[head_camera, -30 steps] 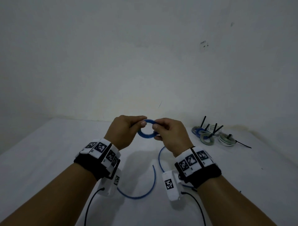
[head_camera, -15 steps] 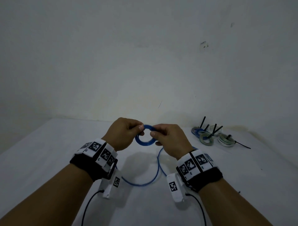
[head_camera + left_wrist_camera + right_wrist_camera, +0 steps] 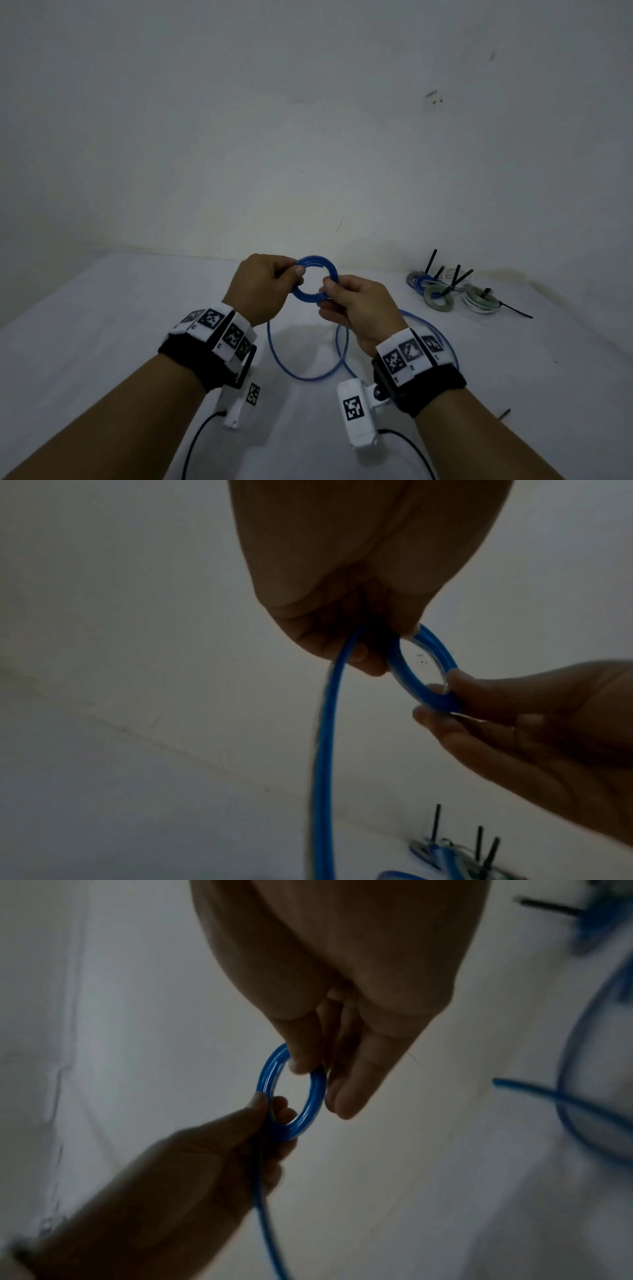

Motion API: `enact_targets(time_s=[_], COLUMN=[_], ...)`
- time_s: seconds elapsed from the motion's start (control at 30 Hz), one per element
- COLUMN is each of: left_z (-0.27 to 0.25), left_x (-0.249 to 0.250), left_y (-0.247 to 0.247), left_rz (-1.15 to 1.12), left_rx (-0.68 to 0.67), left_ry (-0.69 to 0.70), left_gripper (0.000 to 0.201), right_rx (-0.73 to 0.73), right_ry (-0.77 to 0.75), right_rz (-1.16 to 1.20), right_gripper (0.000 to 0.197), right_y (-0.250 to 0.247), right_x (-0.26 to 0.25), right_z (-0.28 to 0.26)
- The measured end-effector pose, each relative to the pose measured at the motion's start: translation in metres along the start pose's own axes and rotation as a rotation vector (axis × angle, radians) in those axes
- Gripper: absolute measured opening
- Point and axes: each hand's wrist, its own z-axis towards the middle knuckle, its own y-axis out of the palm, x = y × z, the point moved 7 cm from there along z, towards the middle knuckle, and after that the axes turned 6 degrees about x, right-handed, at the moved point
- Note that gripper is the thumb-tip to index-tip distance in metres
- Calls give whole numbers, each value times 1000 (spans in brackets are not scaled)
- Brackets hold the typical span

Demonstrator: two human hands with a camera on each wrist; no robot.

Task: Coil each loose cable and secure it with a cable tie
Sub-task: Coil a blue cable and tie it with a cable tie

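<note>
Against the white wall (image 3: pixel 308 120), at the far right of the white worktop (image 3: pixel 85 325), a cluster of finished coils (image 3: pixel 452 291) is seen, each bound by a black cable tie (image 3: pixel 513 310) whose tail sticks out. A small dark object (image 3: pixel 504 414) lies near the right forearm; what it is cannot be told. The blue cable (image 3: pixel 315 279) is held above the worktop as a small ring between both hands. Its left side is pinched by the left hand (image 3: pixel 262 289), its right side by the right hand (image 3: pixel 359 308), thumbs and fingertips clamped on it. The loose remainder hangs down and loops on the worktop between the wrists.
</note>
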Motion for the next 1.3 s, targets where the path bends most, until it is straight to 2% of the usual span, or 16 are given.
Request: enact_targets(time_s=[0.07, 0.13, 0.27, 0.33, 0.43, 0.5, 0.57, 0.6, 0.63, 0.73, 0.83, 0.9, 1.0, 1.07, 1.17, 1.3], left_z=[3, 3, 1, 3, 3, 1, 1, 2, 3, 6, 7, 7, 3, 0, -1, 3], left_x=[3, 10, 20, 18, 11, 9, 9, 9, 10, 13, 19, 20, 12, 8, 5, 11], left_y=[-3, -1, 4, -4, -11, -7, -5, -5, -6, -5, -2, -7, -13, -8, -1, 1], left_rz=[171, 264, 256, 97, -114, -149, -60, 13, 93, 277, 283, 152, 14, -43, -88, 133], left_rx=[-44, -127, -254, -184, -64, -40, -29, -30, -40, -116, -203, -167, -44, -49, -97, -118], left_ry=[74, 143, 201, 154, 52, 13, 24, 44, 71, 136, 169, 140, 59, 27, -27, 56], left_gripper=[24, 22, 17, 17, 19, 22, 23, 24, 25, 25, 23, 24, 23, 26, 28, 26], right_rx=[-3, -52, -153, -114, -15, 11, -5, -22, -33, -36, -52, 0, 76, 73, 74, 85], right_ry=[-219, -412, -525, -477, -212, -47, 46, 42, -24, -404, -563, -506, -191, -37, 15, -32], right_rz=[-359, -607, -850, -693, -164, 74, 140, 86, -53, -616, -795, -657, -223, -42, 34, -65], right_gripper=[28, 31, 18, 13, 12, 16, 11, 9, 11, 23, 16, 15, 17, 17, 18, 20], right_y=[-1, 5, 11, 4, -5, -2, 2, 3, 3, 5, 10, 2, -8, -7, -4, -4], right_x=[-15, -34, -49, -51, -37, -22, -10, -8, -10, -33, -51, -52, -33, -17, -4, -4], right_z=[0, -5, -7, -3, 2, -1, -3, -4, -4, -4, -7, 0, 5, 2, -3, -3])
